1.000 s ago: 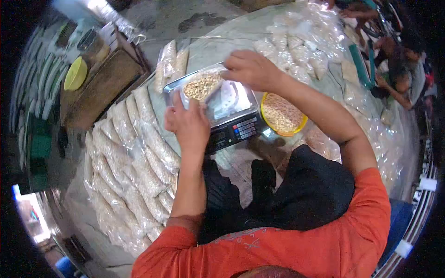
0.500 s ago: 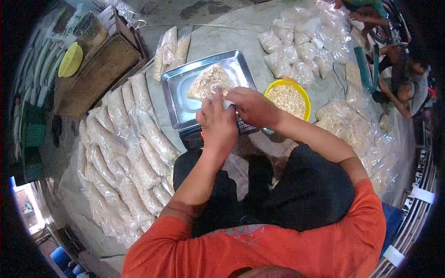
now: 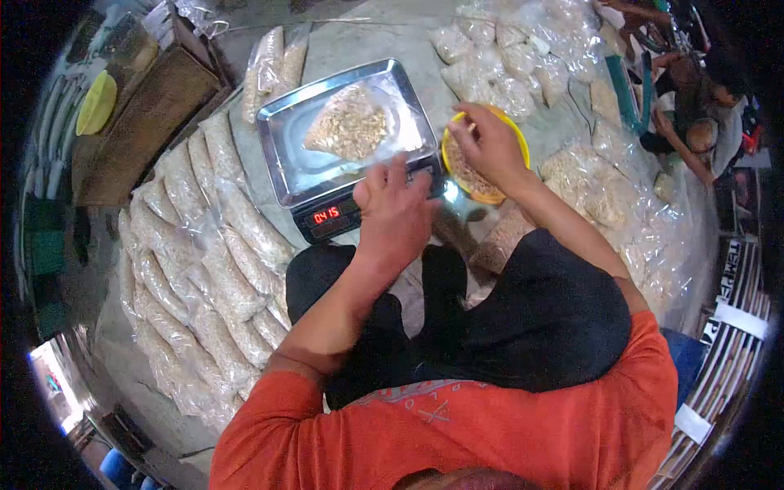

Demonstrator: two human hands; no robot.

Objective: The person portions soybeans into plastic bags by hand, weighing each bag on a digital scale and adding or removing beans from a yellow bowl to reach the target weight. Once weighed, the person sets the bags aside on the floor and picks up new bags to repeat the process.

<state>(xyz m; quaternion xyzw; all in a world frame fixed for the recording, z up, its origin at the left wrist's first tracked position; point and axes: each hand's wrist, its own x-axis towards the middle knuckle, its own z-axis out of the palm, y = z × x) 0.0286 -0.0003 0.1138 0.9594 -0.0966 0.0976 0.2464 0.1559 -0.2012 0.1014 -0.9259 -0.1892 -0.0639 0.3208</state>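
Left hand (image 3: pixel 396 214) sits at the near edge of the tray (image 3: pixel 282 175), fingers closed on the clear open end of the bag (image 3: pixel 349 126). Right hand (image 3: pixel 490 145) dips into the bowl (image 3: pixel 446 163) just beside it, fingers curled down; I cannot tell whether it has anything pinched.

The bag lies flat on the tray just beyond the left hand, part full of pale grain. Weighing it well probably calls for small pinches, the mouth held open, no weight on the tray, and an eye on the red display (image 3: pixel 327 216).

The bowl holds similar grain. Filled bags (image 3: pixel 212 261) lie in rows off the left arm.
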